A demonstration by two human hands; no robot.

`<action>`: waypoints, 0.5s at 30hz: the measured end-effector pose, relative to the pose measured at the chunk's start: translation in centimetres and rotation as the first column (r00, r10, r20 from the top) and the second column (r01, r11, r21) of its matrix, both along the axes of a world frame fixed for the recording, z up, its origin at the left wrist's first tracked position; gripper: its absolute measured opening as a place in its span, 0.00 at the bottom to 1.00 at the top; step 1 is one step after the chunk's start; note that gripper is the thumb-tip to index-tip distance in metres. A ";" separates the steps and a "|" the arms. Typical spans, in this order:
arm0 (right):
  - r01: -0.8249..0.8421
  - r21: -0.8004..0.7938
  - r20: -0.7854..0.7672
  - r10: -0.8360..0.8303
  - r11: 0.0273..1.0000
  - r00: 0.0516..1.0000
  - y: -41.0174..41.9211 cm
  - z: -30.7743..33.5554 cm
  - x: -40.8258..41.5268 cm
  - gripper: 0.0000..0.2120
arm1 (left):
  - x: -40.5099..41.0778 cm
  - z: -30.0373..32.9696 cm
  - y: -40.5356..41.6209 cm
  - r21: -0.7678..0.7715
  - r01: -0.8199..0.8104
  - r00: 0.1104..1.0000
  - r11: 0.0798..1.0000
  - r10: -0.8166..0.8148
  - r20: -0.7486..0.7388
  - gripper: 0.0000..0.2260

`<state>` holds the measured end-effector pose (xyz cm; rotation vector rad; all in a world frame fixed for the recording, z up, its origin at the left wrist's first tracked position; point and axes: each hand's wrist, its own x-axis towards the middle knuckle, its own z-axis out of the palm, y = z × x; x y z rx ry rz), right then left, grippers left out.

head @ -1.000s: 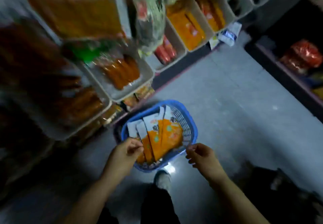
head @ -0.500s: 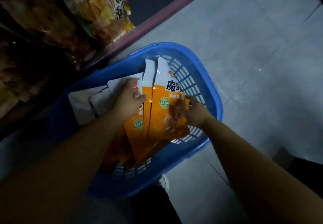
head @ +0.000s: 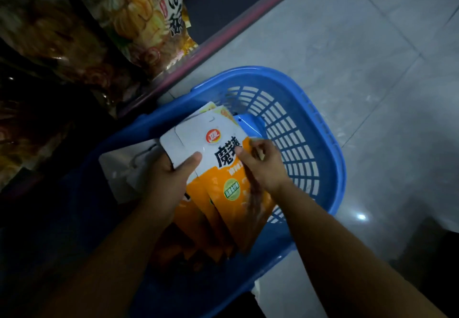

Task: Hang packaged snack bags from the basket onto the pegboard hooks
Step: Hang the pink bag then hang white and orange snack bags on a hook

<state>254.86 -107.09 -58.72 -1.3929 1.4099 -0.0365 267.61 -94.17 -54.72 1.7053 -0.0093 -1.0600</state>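
- My left hand (head: pixel 166 181) grips the white upper part of a stack of snack bags (head: pixel 223 168), thumb laid flat across the front face and fingers curled behind.
- My right hand (head: pixel 263 166) pinches the right edge of the front bag, thumb on its printed face, fingers curled round the edge.
- The bags are white at the top and orange below, with a round red logo, black lettering and a green round label on the front one.
- The stack stands tilted inside the blue basket (head: pixel 323 129), with its lower orange ends down among more orange bags (head: pixel 188 243) at the bottom.
- Further white bag tops (head: pixel 124 166) lie behind my left hand, in shadow; their count cannot be determined.
- The basket has a slotted wall and rests on a grey tiled floor (head: pixel 372 56).
- The basket's far rim is just beside the dark red edge of a low shelf (head: pixel 223 42).
- Large patterned snack packs (head: pixel 141 19) stand on that shelf, upper left.
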 end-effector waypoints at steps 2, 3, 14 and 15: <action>0.021 0.109 0.061 -0.028 0.994 0.998 -0.7 0.2 0.9 0.32 | -0.1 0.6 0.8 -0.061 0.019 0.999 0.998 -0.022 -0.044 0.10; 0.006 0.139 0.074 -0.016 0.990 0.997 -1.0 0.4 1.2 0.33 | 0.0 0.9 0.9 -0.081 0.031 0.998 0.996 -0.036 -0.058 0.10; 0.295 -0.070 0.183 -0.279 0.953 0.943 1.3 10.3 -2.6 0.08 | 0.6 8.1 4.1 -0.042 -0.179 0.980 0.983 0.175 -0.091 0.08; 0.286 -0.074 0.205 -0.266 0.955 0.942 2.3 12.8 -3.1 0.08 | 0.4 10.0 4.7 -0.020 -0.188 0.980 0.982 0.187 -0.070 0.10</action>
